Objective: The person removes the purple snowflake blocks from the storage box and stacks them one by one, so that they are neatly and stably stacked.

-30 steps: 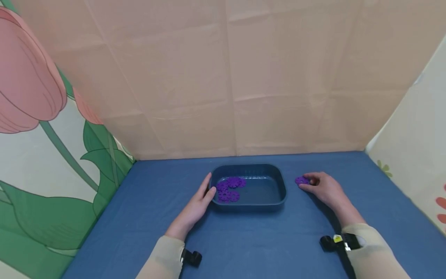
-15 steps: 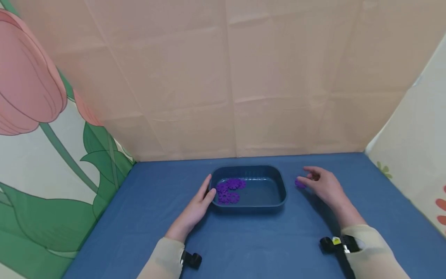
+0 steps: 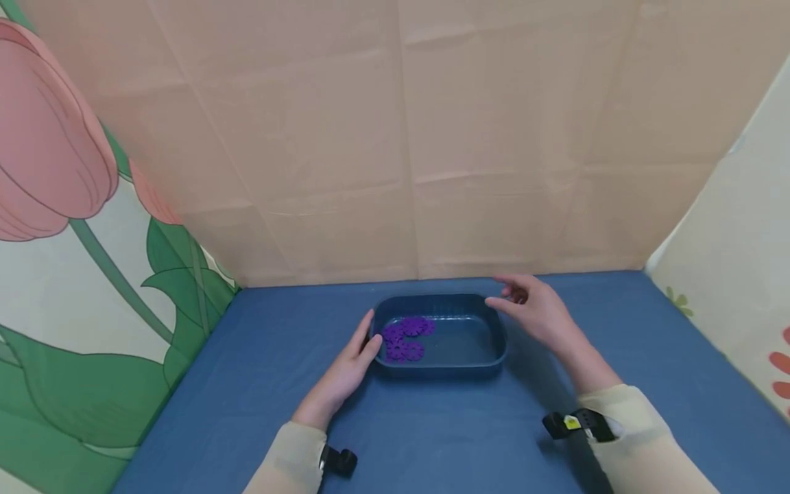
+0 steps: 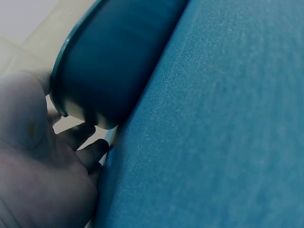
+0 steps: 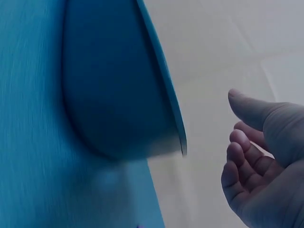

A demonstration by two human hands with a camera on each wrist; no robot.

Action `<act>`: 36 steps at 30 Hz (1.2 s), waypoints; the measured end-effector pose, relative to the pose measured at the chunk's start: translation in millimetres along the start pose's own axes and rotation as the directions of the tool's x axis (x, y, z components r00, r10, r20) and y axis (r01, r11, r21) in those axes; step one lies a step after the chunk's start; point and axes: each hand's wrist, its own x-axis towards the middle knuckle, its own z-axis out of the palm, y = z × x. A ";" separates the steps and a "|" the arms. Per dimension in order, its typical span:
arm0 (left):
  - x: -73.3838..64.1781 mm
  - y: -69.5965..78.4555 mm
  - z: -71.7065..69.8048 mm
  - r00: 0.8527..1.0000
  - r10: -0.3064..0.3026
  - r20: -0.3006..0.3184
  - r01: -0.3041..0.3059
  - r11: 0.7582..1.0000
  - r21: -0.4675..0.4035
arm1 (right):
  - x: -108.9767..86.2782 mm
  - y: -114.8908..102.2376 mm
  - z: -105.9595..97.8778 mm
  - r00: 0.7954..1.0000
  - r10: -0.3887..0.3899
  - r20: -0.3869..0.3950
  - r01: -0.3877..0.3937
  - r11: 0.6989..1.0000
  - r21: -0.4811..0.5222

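Note:
A dark blue rectangular tray (image 3: 432,370) stands on the table with several purple flower-shaped discs (image 3: 405,339) in its left part. At the tray's left end my left hand (image 3: 339,377) holds the wall, thumb and fingers at the rim; the left wrist view shows the curled fingers (image 4: 90,152) by the tray's end. My right hand (image 3: 543,315) hovers at the tray's right rim, fingers loosely bent, thumb and index apart. Nothing shows between them in the right wrist view. A speck of purple (image 5: 139,226) appears at that view's bottom edge, too little to identify.
A blue cloth (image 3: 395,432) covers the table. Behind it rises a beige sheet (image 3: 395,171). A wall with a tulip picture (image 3: 55,130) stands at the left, and a pale wall (image 3: 740,254) at the right.
My right hand has let go of the purple disc right of the tray, lifted, and moved left to the tray's right rim. My left hand and the tray stay put.

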 end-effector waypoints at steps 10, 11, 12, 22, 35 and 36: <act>3.6 -4.0 0.1 1.000 -0.003 0.004 0.003 1.000 -0.006 | 6.0 -37.6 33.8 0.986 -0.117 0.120 0.111 0.992 0.054; 3.4 -3.6 0.3 1.000 -0.006 0.004 0.006 1.000 -0.007 | 6.5 -39.8 37.1 0.984 -0.124 0.130 0.117 0.991 0.061; 3.2 -3.2 0.5 1.000 -0.002 0.004 0.002 1.000 -0.006 | 7.0 -41.8 40.5 0.981 -0.132 0.140 0.123 0.990 0.071; -0.5 7.5 1.1 1.000 -0.006 0.004 0.006 1.000 -0.024 | 14.9 -55.1 70.2 0.962 -0.162 0.222 0.138 0.983 0.120; 4.3 -1.9 1.9 1.000 0.000 -0.015 0.000 1.000 -0.004 | 23.2 -53.7 106.6 0.936 -0.134 0.326 0.113 0.990 0.083; 4.3 -1.9 1.8 1.000 -0.002 -0.014 0.002 1.000 -0.003 | 23.5 -52.8 108.4 0.934 -0.132 0.333 0.111 0.991 0.081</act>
